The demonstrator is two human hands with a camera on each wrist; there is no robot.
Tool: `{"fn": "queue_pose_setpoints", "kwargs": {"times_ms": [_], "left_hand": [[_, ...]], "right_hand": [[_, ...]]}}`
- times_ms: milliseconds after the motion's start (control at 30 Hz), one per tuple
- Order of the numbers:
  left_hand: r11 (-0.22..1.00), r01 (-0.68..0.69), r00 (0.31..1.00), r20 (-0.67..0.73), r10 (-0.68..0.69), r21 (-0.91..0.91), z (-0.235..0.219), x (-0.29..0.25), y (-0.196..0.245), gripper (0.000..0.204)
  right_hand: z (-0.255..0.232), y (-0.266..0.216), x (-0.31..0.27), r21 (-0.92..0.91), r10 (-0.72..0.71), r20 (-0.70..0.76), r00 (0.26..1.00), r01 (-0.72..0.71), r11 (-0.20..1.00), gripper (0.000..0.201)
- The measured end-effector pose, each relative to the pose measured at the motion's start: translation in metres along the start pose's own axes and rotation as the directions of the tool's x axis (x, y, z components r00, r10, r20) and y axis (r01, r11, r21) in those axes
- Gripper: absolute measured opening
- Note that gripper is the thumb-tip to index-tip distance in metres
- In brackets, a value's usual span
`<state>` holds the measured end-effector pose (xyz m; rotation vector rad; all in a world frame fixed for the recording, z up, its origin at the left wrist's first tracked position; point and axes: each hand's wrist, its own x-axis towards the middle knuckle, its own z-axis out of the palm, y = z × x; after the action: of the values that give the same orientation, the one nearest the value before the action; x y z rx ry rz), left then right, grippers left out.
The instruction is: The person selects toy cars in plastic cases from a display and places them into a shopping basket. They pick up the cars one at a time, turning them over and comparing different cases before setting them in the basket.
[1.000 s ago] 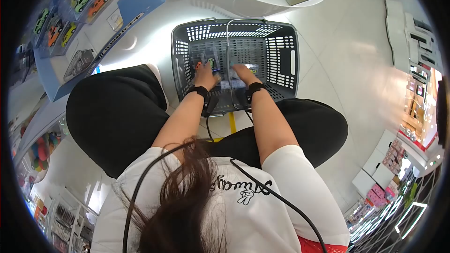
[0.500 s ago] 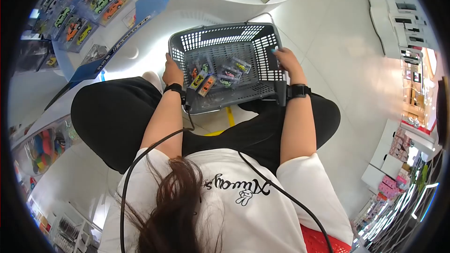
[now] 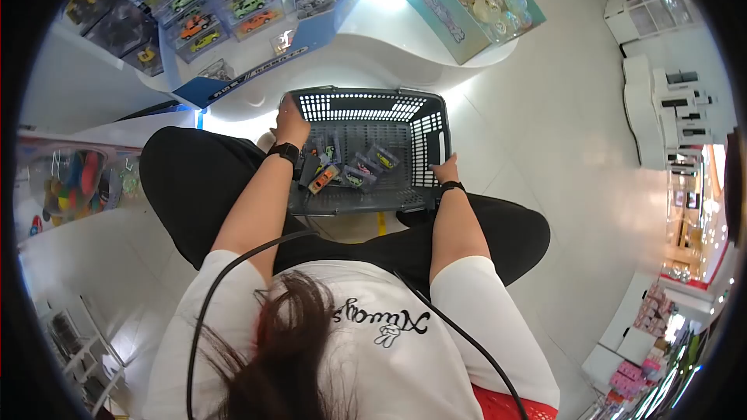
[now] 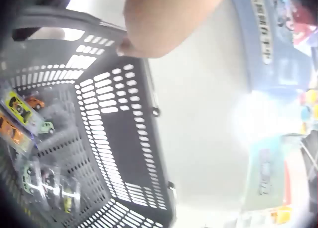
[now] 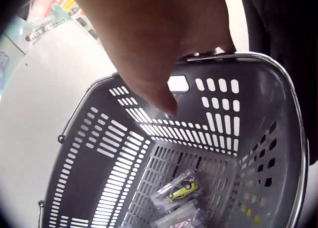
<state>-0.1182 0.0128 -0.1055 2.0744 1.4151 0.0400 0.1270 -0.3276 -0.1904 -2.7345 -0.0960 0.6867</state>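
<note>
A dark grey plastic shopping basket (image 3: 366, 108) with slotted walls stands on the floor between the person's knees. My left hand (image 3: 291, 123) grips its left rim near the far corner; the left wrist view shows that hand over the basket wall (image 4: 121, 143). On the right side, my right hand (image 3: 445, 169) holds the rim, its thumb (image 5: 166, 101) inside and the other fingers hidden outside. Several toy cars in clear packs lie on the basket floor, among them an orange car (image 3: 322, 179) and a yellow car (image 5: 182, 190).
Beyond the basket is a white curved display stand (image 3: 373, 43). It bears a blue tray of packed toy cars (image 3: 250, 1) and a box of clear shiny balls (image 3: 487, 8). A clear bin of colourful items (image 3: 74, 187) is at the left. Pale tiled floor (image 3: 537, 132) spreads right.
Both hands came out from among the packed cars to the basket's sides. The basket tilted, then squared up again; its wire handle no longer stands across the middle. The head view has shifted.
</note>
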Motion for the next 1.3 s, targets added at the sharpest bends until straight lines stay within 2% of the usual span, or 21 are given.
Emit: {"fn": "queue_pose_setpoints", "kwargs": {"times_ms": [33,67,100,167,200,233,333,433,500,533,667,700,767,833,867,967,1000,1100,1133,1233,1300], "left_hand": [[0.984,-0.156,0.983,0.081,0.162,-0.084,0.024,0.02,-0.021,0.068],[0.965,-0.208,0.916,0.313,0.249,-0.159,0.006,0.011,-0.011,0.067],[0.94,-0.241,0.786,0.519,0.335,-0.241,-0.021,-0.005,0.004,0.065],[0.869,-0.252,0.571,0.66,0.488,-0.425,-0.066,-0.039,0.019,0.062],[0.849,-0.263,0.517,0.676,0.525,-0.459,-0.094,-0.058,0.026,0.059],[0.827,-0.272,0.459,0.689,0.562,-0.493,-0.118,-0.074,0.031,0.057],[0.857,-0.379,0.471,0.725,0.503,-0.348,-0.167,-0.09,0.029,0.054],[0.821,-0.402,0.451,0.692,0.564,-0.406,-0.207,-0.08,0.038,0.053],[0.683,-0.517,0.428,0.536,0.728,-0.516,-0.232,-0.066,0.052,0.049],[0.674,-0.475,0.479,0.476,0.738,-0.566,-0.241,-0.057,0.056,0.047],[0.496,-0.491,0.63,0.101,0.77,-0.717,-0.284,-0.011,0.067,0.039],[0.423,-0.511,0.65,-0.014,0.76,-0.748,-0.291,0.006,0.062,0.038],[0.332,-0.56,0.693,-0.21,0.69,-0.759,-0.296,0.026,0.044,0.035],[0.313,-0.607,0.734,-0.363,0.574,-0.731,-0.294,0.039,0.024,0.032],[0.314,-0.597,0.743,-0.36,0.564,-0.738,-0.294,0.042,0.019,0.031],[0.321,-0.592,0.748,-0.355,0.561,-0.739,-0.307,0.038,0.011,0.027],[0.318,-0.604,0.733,-0.352,0.582,-0.731,-0.316,0.033,0.014,0.026],[0.306,-0.62,0.719,-0.367,0.59,-0.723,-0.33,0.023,0.01,0.025],[0.299,-0.623,0.72,-0.38,0.581,-0.723,-0.332,0.023,0.004,0.024],[0.369,-0.588,0.769,-0.354,0.533,-0.72,-0.332,0.026,-0.022,0.024],[0.391,-0.623,0.763,-0.418,0.493,-0.677,-0.336,0.032,-0.036,0.023]], "right_hand": [[-0.008,0.004,0.008,0.047,-0.053,0.032,0.998,0.051,0.998,0.081],[-0.013,0.003,0.013,0.097,-0.107,0.065,0.992,0.101,0.99,0.074],[-0.016,-0.003,0.014,0.051,-0.135,0.058,0.989,0.132,0.99,0.065],[-0.022,-0.012,0.008,-0.044,-0.184,0.054,0.981,0.186,0.982,0.047],[-0.016,-0.012,0.009,-0.083,-0.18,0.028,0.983,0.181,0.98,0.033],[-0.017,-0.019,-0.001,-0.086,-0.217,0.024,0.976,0.219,0.972,0.03],[-0.002,-0.034,-0.011,-0.077,-0.221,0.153,0.963,0.234,0.969,0.031],[0.04,-0.044,-0.009,-0.144,-0.353,0.175,0.919,0.378,0.915,0.036],[0.054,-0.06,-0.014,-0.145,-0.43,0.216,0.877,0.464,0.874,0.041],[0.056,-0.069,-0.017,-0.176,-0.418,0.241,0.876,0.463,0.869,0.052],[0.051,-0.088,-0.004,-0.345,-0.257,0.382,0.888,0.395,0.851,0.075],[0.039,-0.106,-0.014,-0.378,-0.158,0.445,0.881,0.345,0.859,0.06],[0.033,-0.13,-0.012,-0.539,0.037,0.533,0.846,0.306,0.785,0.063],[0.035,-0.153,-0.007,-0.528,0.107,0.532,0.84,0.23,0.818,0.066],[0.037,-0.159,-0.01,-0.521,0.145,0.528,0.837,0.185,0.833,0.068],[0.047,-0.192,-0.043,-0.58,0.145,0.198,0.969,-0.003,0.814,0.071],[0.052,-0.188,-0.036,-0.624,0.047,0.241,0.969,0.117,0.773,0.076],[0.049,-0.189,-0.033,-0.447,0.108,0.274,0.956,0.027,0.894,0.088],[0.049,-0.194,-0.035,-0.463,0.146,0.25,0.957,-0.014,0.886,0.079],[0.032,-0.23,-0.061,-0.595,0.093,0.371,0.924,0.16,0.788,0.075],[0.027,-0.245,-0.079,-0.655,0.082,0.459,0.884,0.275,0.704,0.073]]}}
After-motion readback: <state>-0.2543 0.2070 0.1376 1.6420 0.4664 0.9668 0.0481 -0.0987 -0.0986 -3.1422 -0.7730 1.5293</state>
